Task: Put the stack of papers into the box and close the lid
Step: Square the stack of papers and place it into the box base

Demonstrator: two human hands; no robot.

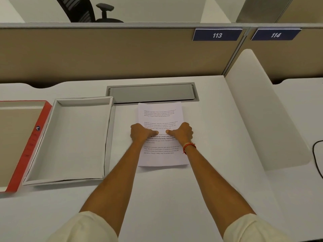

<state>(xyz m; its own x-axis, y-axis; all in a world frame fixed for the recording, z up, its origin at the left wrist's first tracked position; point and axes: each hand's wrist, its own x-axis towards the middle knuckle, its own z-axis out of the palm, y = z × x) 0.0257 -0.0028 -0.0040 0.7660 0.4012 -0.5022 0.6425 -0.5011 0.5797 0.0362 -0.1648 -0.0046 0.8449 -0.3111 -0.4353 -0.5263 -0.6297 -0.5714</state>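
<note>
A stack of printed white papers [160, 116] lies flat on the white desk, right of centre. My left hand [141, 132] grips its left edge and my right hand [182, 132] grips its right edge, thumbs lying on the top sheet and pointing at each other. An open white box [108, 137] sits empty to the left of the papers, its right wall close to them. The red-edged lid [29, 147] lies upside down at the far left, touching the box.
A grey cable hatch [152, 93] is set into the desk just behind the papers. A beige partition [104, 55] closes the back. A white divider [258, 105] stands to the right, with a black cable [316, 154] beyond it.
</note>
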